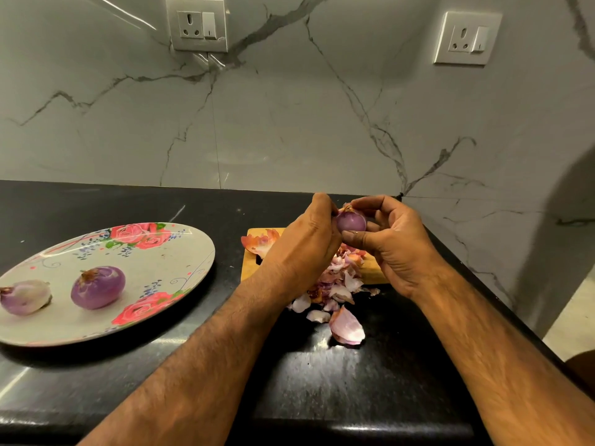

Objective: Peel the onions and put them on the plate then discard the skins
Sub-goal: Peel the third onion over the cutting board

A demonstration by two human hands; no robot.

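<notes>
Two hands hold one small, smooth purple onion (351, 222) between them, above a wooden board (375, 275). The left hand (306, 239) curls its fingers (322, 204) closely against the onion's left side. The right hand (396, 246) pinches it, thumb (354, 235) beneath, curled fingers at its papery tip. Below lies one loose pile of skins (338, 284), thin, pink and white, spilling onto the glossy black counter (322, 365). Farther left, one round flowered plate (180, 252) carries two peeled onions, a round one (98, 287) and a pale one (25, 297).
</notes>
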